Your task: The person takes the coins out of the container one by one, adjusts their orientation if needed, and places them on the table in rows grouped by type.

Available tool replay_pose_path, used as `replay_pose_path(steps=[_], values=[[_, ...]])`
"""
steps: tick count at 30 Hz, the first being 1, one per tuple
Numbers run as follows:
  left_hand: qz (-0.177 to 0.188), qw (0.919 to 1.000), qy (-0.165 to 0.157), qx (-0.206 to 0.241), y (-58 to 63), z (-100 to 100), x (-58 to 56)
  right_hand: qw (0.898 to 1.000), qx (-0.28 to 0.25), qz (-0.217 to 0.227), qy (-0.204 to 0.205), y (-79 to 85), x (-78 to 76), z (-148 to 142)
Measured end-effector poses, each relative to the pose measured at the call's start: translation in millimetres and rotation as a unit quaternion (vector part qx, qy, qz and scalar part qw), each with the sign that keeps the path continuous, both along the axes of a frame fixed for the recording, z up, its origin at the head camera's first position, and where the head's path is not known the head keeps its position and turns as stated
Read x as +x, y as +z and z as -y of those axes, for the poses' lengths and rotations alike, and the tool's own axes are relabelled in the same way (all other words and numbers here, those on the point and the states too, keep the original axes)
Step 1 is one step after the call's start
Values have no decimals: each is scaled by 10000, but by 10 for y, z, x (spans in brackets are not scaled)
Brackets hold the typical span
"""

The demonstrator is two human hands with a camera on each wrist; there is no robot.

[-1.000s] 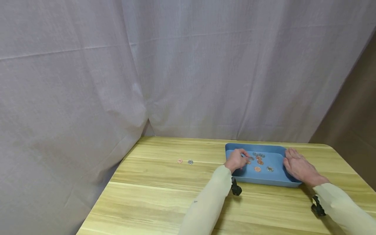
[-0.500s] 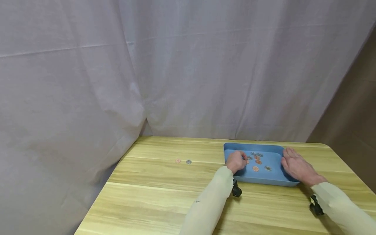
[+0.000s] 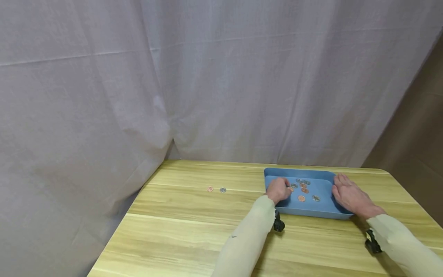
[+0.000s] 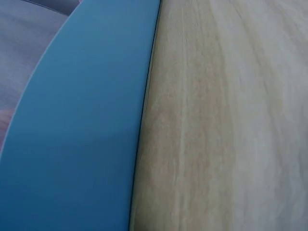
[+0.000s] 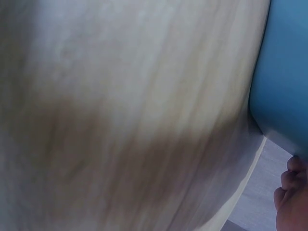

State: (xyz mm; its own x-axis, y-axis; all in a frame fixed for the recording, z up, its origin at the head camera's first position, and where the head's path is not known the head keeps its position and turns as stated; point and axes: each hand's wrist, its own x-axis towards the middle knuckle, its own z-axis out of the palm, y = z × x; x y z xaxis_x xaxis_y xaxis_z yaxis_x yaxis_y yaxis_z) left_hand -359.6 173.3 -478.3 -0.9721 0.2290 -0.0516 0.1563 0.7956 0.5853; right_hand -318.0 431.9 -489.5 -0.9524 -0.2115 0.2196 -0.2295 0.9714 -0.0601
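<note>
A shallow blue tray (image 3: 304, 212) stands on the wooden table with several copper and silver coins (image 3: 302, 198) inside. My left hand (image 3: 278, 190) reaches over its left side, fingers curled, and pinches a copper coin (image 3: 291, 189) at the fingertips; a silver coin (image 3: 294, 186) lies just beyond. Over the right wall, my right hand (image 3: 351, 195) holds the tray, and the right wrist view shows its fingers (image 5: 290, 179) bent over the rim; the thumb is hidden. In the left wrist view the tray's wall (image 4: 82, 120) blocks the left hand's fingertips.
Left of the tray, a copper coin (image 3: 210, 189) and a silver coin (image 3: 223, 190) lie apart on the table (image 3: 166, 231). A grey curtain (image 3: 225, 84) hangs behind the table's far edge. Each wrist carries a black camera (image 3: 278, 222).
My left hand has drawn slightly back from the silver coin, its fingers closing on the copper coin near it. The right hand keeps its place on the tray. The view has shifted a little.
</note>
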Motion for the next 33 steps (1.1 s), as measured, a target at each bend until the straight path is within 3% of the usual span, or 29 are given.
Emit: replay_pose_path(steps=[7,13,21,27,33], values=[[-183,9983,-48,-544,0,-33,-7,9997,8,-239,49,-9,-4,-1],[-31,9967,-68,-811,-24,-52,-43,9999,-15,-132,3,-17,-9,22],[-122,9994,117,-294,-15,-26,-12,9999,-33,68,-96,-3,-14,9],[-136,9997,144,138,-20,-5,27,10000,-51,-29,-29,0,-7,15],[-4,9984,218,513,6,7,84,9999,-100,28,-70,4,-3,30]])
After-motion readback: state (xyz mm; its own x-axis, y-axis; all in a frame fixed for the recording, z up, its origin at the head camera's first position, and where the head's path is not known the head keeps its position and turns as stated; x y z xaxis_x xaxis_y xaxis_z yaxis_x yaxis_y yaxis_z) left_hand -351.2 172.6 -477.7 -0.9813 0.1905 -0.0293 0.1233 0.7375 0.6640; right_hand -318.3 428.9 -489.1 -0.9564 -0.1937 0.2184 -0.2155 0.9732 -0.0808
